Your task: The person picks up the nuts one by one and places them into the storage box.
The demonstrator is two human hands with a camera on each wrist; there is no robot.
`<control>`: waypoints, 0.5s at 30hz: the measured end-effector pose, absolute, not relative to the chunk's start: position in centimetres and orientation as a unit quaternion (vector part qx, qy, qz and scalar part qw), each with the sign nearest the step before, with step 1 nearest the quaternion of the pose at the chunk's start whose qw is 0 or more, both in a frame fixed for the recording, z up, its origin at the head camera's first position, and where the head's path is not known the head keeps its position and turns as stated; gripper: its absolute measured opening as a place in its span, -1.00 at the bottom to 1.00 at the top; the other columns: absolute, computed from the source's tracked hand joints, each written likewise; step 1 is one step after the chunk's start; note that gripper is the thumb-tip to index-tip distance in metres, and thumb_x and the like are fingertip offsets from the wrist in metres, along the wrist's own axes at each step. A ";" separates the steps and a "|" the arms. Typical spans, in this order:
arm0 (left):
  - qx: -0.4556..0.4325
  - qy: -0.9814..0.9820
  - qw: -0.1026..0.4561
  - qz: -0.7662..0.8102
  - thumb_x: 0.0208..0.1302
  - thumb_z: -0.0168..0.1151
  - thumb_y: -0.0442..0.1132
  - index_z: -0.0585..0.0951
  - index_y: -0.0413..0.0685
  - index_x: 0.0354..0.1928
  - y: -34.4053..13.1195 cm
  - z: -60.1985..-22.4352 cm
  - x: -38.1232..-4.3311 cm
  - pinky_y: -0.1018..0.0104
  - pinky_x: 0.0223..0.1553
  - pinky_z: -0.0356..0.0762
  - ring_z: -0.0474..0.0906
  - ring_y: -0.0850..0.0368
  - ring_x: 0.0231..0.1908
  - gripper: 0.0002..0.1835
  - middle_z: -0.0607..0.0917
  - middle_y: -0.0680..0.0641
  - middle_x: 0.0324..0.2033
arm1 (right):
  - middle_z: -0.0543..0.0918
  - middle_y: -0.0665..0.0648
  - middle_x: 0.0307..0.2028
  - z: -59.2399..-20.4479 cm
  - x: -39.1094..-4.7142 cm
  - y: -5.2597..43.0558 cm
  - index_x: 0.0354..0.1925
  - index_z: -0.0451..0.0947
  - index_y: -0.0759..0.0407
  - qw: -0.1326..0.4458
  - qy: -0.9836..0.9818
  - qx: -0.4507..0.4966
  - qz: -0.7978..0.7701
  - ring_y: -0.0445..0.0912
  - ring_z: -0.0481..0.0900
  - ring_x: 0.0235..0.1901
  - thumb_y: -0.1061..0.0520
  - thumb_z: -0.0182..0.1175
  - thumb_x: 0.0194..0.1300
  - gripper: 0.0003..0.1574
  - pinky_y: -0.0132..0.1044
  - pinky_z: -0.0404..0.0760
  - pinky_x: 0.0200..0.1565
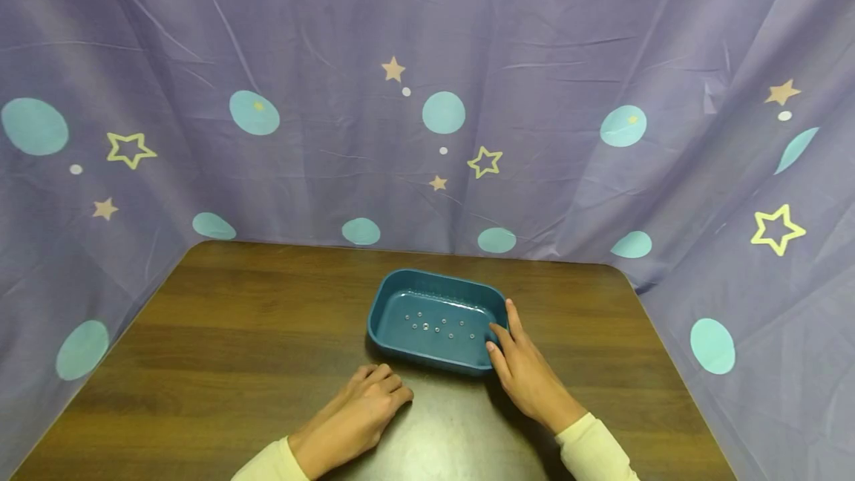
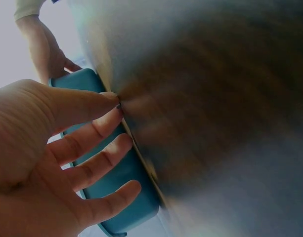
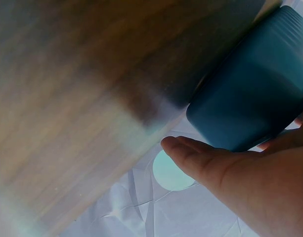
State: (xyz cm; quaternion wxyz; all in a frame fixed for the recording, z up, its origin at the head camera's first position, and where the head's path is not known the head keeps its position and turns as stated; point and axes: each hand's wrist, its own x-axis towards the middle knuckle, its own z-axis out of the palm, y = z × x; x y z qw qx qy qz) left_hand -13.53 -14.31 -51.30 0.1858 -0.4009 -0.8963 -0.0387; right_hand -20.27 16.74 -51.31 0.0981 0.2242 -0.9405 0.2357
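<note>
A blue-green rectangular tray (image 1: 427, 356) sits on the table, with several small shiny ring-like pieces (image 1: 437, 329) scattered over its floor. My left hand (image 1: 364, 410) is low over the table in front of the tray's near left side. In the left wrist view, the thumb and index fingertip of that left hand (image 2: 57, 143) come together at a tiny dark piece (image 2: 119, 105), while the other fingers stay loosely bent. My right hand (image 1: 531, 373) holds the tray's right end, with thumb and a finger inside the rim and other fingers along the outside wall.
The brown wooden table (image 1: 234, 332) spreads around the tray. A purple curtain (image 1: 320, 139) with stars and turquoise spots hangs along the table's back and both sides.
</note>
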 end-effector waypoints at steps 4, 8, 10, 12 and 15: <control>-0.406 -0.896 0.176 -0.034 0.02 0.33 -0.43 0.69 0.06 -0.14 -14.0 -51.2 -13.6 0.06 -0.06 0.52 0.49 0.12 -0.19 -0.67 0.62 0.11 -0.30 | -0.17 0.20 0.60 -51.2 -20.3 16.7 0.34 0.44 0.27 0.100 -0.942 0.224 0.231 0.24 0.32 0.39 -0.14 -0.13 0.60 -0.35 0.10 0.38 0.31; -0.412 -0.892 0.182 -0.034 0.02 0.30 -0.43 0.69 0.06 -0.17 -13.9 -51.1 -13.6 0.07 -0.08 0.51 0.48 0.11 -0.22 -0.68 0.60 0.09 -0.35 | -0.19 0.18 0.61 -51.2 -20.3 16.7 0.35 0.44 0.26 0.092 -0.945 0.217 0.229 0.22 0.29 0.42 -0.15 -0.12 0.59 -0.35 0.10 0.36 0.32; -0.413 -0.891 0.185 -0.033 0.01 0.29 -0.42 0.68 0.06 -0.17 -13.8 -51.1 -13.6 0.09 -0.08 0.50 0.48 0.11 -0.22 -0.68 0.59 0.09 -0.37 | -0.20 0.18 0.61 -51.2 -20.3 16.7 0.35 0.44 0.25 0.088 -0.946 0.214 0.229 0.21 0.28 0.42 -0.14 -0.11 0.59 -0.35 0.09 0.35 0.33; -0.414 -0.891 0.185 -0.032 0.02 0.28 -0.42 0.68 0.06 -0.16 -13.8 -51.1 -13.5 0.10 -0.08 0.49 0.48 0.11 -0.22 -0.68 0.59 0.09 -0.37 | -0.20 0.19 0.61 -51.3 -20.3 16.7 0.35 0.44 0.25 0.090 -0.945 0.214 0.229 0.22 0.28 0.42 -0.13 -0.09 0.59 -0.37 0.09 0.35 0.33; -0.414 -0.892 0.182 -0.029 0.03 0.29 -0.41 0.67 0.05 -0.11 -13.8 -51.1 -13.5 0.10 -0.08 0.50 0.48 0.10 -0.20 -0.65 0.61 0.08 -0.33 | -0.20 0.19 0.61 -51.3 -20.3 16.7 0.34 0.44 0.25 0.094 -0.944 0.218 0.230 0.21 0.29 0.42 -0.10 -0.07 0.59 -0.40 0.09 0.36 0.33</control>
